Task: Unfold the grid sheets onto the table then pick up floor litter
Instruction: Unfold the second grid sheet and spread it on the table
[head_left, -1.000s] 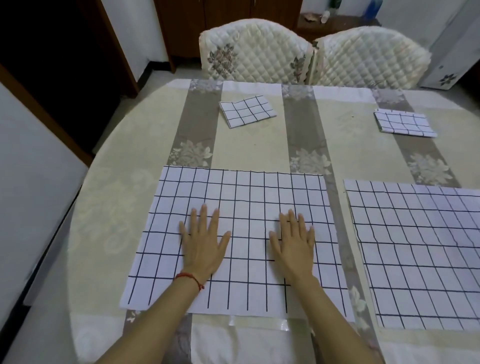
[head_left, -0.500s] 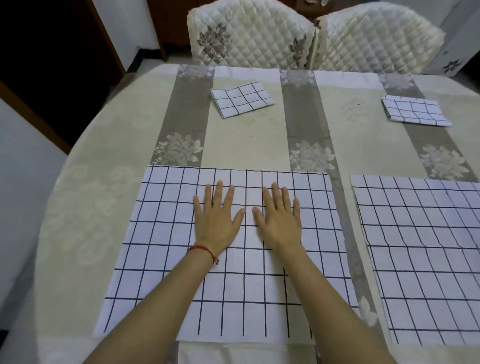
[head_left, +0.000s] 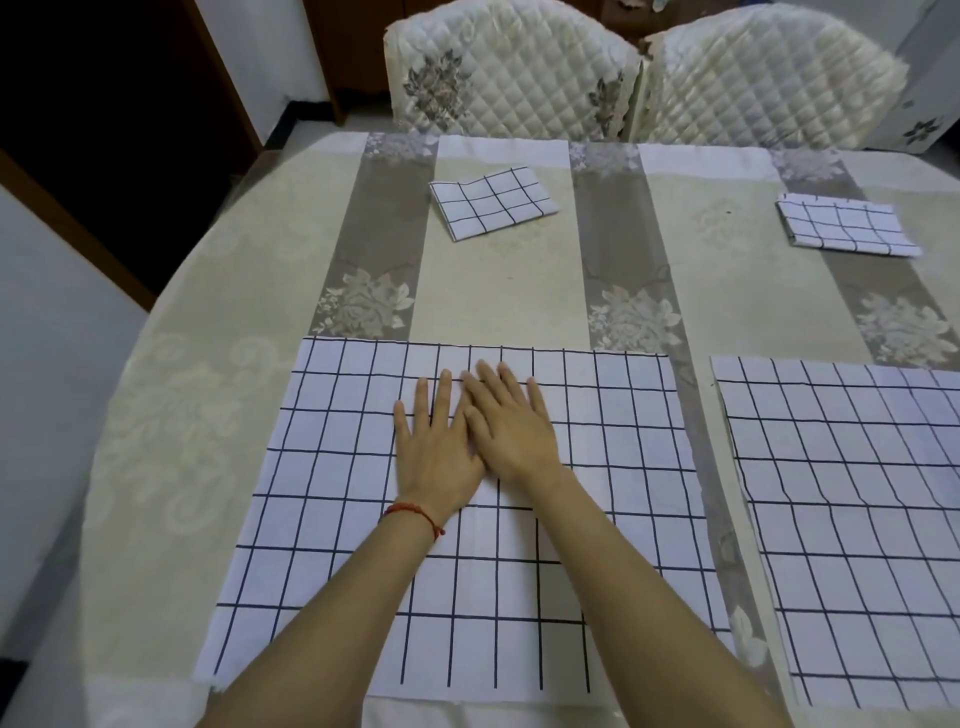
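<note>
A white sheet with a black grid (head_left: 322, 519) lies unfolded and flat in front of me on the table (head_left: 208, 364). Both hands press on its far middle with straight fingers. My left hand (head_left: 434, 449), with a red string at the wrist, lies flat on the sheet. My right hand (head_left: 506, 421) is flat too and partly overlaps the left hand's inner side. A second unfolded grid sheet (head_left: 852, 519) lies to the right. Two folded grid sheets sit farther back: one at the centre (head_left: 491, 202), one at the far right (head_left: 847, 228).
Two quilted cream chairs (head_left: 509, 73) (head_left: 769, 78) stand against the table's far edge. The round table has a cream and grey floral cloth. A dark doorway and strip of floor lie to the left.
Both hands slid forward along the sheet and came together, the right hand now overlapping the left. My head moved closer to the table.
</note>
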